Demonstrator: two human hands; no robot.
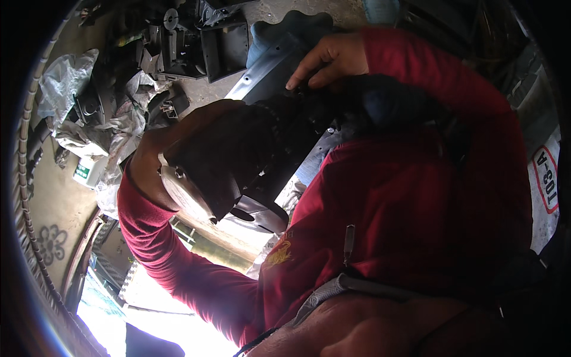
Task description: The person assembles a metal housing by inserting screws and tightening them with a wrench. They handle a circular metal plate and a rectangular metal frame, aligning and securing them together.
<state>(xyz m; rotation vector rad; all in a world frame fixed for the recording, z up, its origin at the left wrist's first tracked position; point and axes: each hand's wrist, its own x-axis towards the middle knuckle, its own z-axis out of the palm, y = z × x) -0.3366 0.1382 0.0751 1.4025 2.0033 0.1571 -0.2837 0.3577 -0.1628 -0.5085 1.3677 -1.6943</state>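
A dark, box-like metal part [238, 152] with a pale end plate lies across my lap, mostly in shadow. My left hand [157, 146] curves round its far left side, closed on it, with the fingertips hidden behind. Over its upper end, my right hand [333, 59] is bent down with thumb and fingers drawn together. Whatever is between those fingers is lost in the dark. A long flat metal bar [270, 68] with small holes runs slantwise under the part, over the blue cloth [288, 27] at my legs.
Black metal boxes and loose parts [226, 50] litter the ground at the far left. Beside them are a crumpled clear plastic bag [68, 83] and a white container with a green label [89, 171]. A white printed sack [541, 220] is at my right. Bright light comes from the lower left.
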